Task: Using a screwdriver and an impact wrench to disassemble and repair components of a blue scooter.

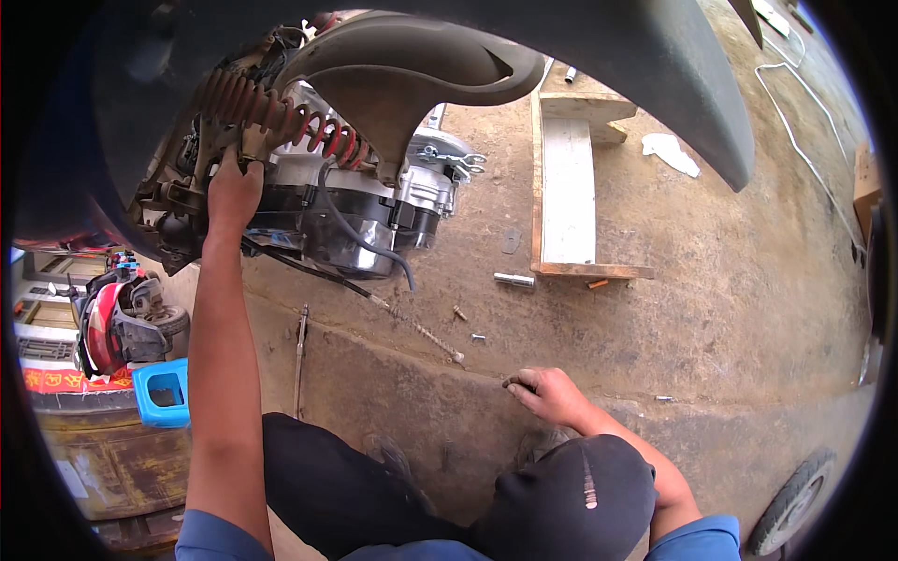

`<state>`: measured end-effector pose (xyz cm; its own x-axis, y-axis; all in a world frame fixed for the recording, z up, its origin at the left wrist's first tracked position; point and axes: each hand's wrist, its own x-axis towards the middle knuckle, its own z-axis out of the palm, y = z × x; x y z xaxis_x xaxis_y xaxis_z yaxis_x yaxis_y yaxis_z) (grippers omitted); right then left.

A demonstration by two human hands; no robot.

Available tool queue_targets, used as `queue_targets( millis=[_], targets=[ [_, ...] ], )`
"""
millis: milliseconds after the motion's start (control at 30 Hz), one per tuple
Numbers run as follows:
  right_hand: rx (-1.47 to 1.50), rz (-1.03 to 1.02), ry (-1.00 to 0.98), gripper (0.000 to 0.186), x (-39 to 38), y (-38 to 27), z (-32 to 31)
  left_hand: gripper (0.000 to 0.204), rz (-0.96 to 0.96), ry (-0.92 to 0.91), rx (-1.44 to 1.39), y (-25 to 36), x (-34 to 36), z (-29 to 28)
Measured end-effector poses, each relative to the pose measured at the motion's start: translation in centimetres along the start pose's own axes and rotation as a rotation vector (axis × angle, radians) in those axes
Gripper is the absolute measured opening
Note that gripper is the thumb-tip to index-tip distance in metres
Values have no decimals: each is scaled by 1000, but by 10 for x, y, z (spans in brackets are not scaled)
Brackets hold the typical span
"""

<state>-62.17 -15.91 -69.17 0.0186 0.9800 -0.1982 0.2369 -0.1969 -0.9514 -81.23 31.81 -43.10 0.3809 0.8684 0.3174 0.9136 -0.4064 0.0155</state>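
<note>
Head view, looking down on a dusty concrete floor (730,280) with a scooter tipped above it. My left hand (234,192), at about ten o'clock, is raised to the scooter's underside; its fingers curl around a small metal fitting at the lower end of the red coil shock spring (299,122), though I cannot tell how tightly they grip. The spring is ribbed and glossy and runs diagonally toward one o'clock. Just beside it, toward three o'clock, sits the cast engine casing (374,206), silver above and black below, with a black rubber hose (360,234) looping down across it. A grey moulded plastic body panel (421,65) arches over both. My right hand (552,393), at about five o'clock, rests low on the floor, fingertips pinched on a small dark object too small to identify. Well apart, at one o'clock, lies a worn wooden bench (569,187); a short metal socket (514,279) lies near its foot. A blue plastic stool (161,393) stands at eight o'clock.
</note>
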Motion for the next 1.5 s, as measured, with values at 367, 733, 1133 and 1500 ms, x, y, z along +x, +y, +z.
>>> queue_targets(
  millis=[367, 733, 1133, 1500],
  targets=[
    [-9, 64, 102, 22, 0, 10, -18, 66, -2, 7, 98, 6, -7, -1],
    [29, 145, 204, 21, -5, 11, -30, 66, 75, 48, -21, -6, -4, 3],
    [-145, 212, 326, 24, 30, -82, -111, 65, 114, 148, -162, -12, -12, 4],
    [-684, 563, 198, 33, -6, -140, -218, 35, 556, 598, 3, -43, -3, 36]
  ],
)
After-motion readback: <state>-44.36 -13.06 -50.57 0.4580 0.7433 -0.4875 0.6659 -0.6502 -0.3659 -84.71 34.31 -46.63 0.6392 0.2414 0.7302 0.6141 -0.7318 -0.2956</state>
